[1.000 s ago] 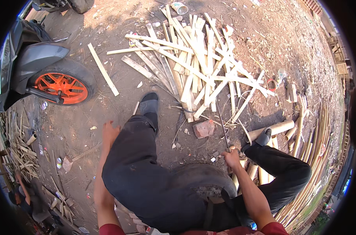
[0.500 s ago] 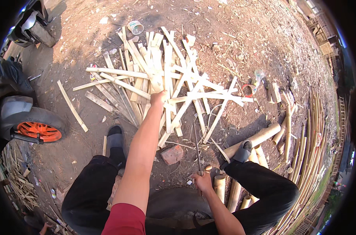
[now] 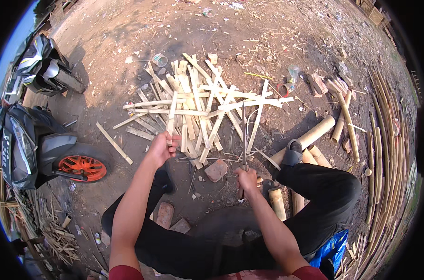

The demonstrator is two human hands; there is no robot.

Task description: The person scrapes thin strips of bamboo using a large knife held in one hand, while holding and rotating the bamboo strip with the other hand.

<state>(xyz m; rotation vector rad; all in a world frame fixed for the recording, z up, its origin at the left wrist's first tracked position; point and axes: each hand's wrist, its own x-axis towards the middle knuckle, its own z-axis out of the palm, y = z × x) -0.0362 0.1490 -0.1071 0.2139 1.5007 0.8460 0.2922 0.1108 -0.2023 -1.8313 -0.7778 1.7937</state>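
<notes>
My left hand (image 3: 164,148) is closed on the near end of a split bamboo strip (image 3: 173,112), which points away from me over the left part of the pile. In my right hand (image 3: 248,181) is the handle of a long-bladed knife (image 3: 244,140), its narrow blade pointing away from me. Beyond both hands lies the loose pile of pale bamboo strips (image 3: 207,112), crossing at many angles. A reddish brick (image 3: 216,171) rests on the dirt between my hands.
Thick bamboo poles (image 3: 310,133) lie by my right foot (image 3: 293,153), and long thin poles (image 3: 392,154) run along the right. A motorcycle with an orange wheel (image 3: 83,168) stands at left, another motorcycle (image 3: 46,67) behind it. One strip (image 3: 114,142) lies apart, left of the pile.
My left hand has drawn back from the pile toward me and to the left, with a bamboo strip in it. My right hand still holds the knife. The view has shifted.
</notes>
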